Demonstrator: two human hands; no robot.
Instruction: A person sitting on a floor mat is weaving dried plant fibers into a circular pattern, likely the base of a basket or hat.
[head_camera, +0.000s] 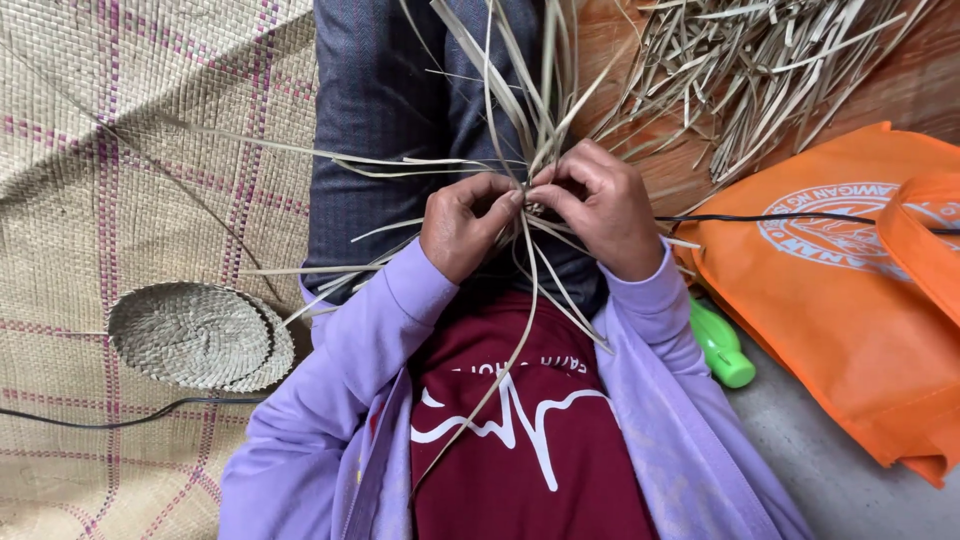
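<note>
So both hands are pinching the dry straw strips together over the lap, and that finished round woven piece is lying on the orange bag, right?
Not quite. The head view shows the round woven piece lying on the woven mat, not on the orange bag. The rest holds: left hand and right hand pinch the straw strips over the lap.

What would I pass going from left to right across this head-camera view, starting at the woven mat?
Checked woven straw mat → round woven straw disc → left hand → right hand → bright green plastic bottle → orange fabric bag.
</note>
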